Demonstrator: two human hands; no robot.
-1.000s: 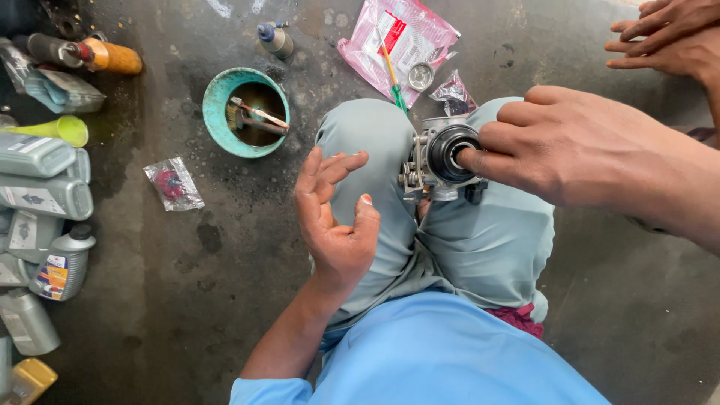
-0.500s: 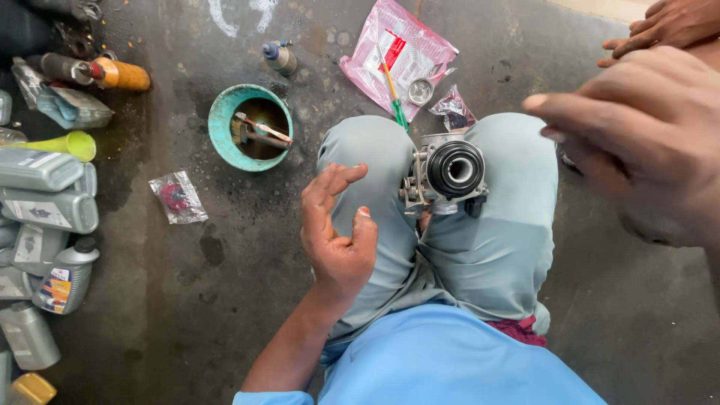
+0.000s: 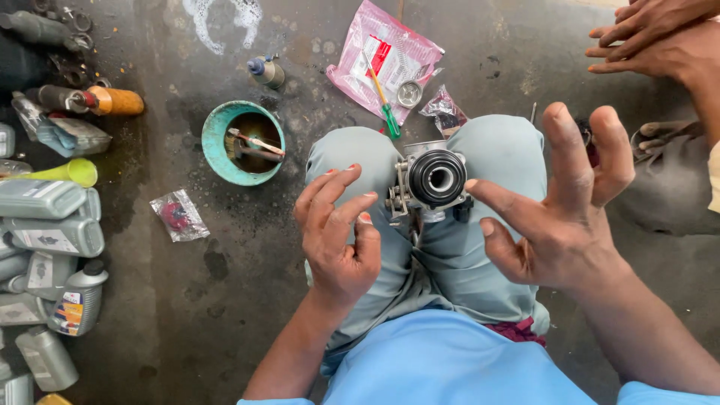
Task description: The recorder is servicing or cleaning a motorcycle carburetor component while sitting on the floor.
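Head view looks straight down on a seated person's knees, where a metal carburetor (image 3: 433, 184) with a black round mouth sits wedged between them, just above the centre of the frame. Left hand (image 3: 337, 236) lies lower left of the part, palm up, fingers loosely spread and slightly curled, holding nothing; its fingertips stop just short of the part's left side. Right hand (image 3: 566, 217) hovers to the right of the part, fingers splayed wide, empty; its forefinger tip points at the part's right edge, very near it, and I cannot tell whether it touches.

Upper centre of the frame, on the dark floor, lies a pink packet (image 3: 386, 56) with a green-handled screwdriver (image 3: 382, 101) across it and a small clear bag (image 3: 444, 111) beside it. Upper left of centre stands a teal bowl (image 3: 217, 139) with tools inside. Grey oil bottles (image 3: 45, 225) crowd the left edge, and a small bag with a red piece (image 3: 178, 216) lies near them. Another person's hands (image 3: 652, 37) show in the upper right corner.
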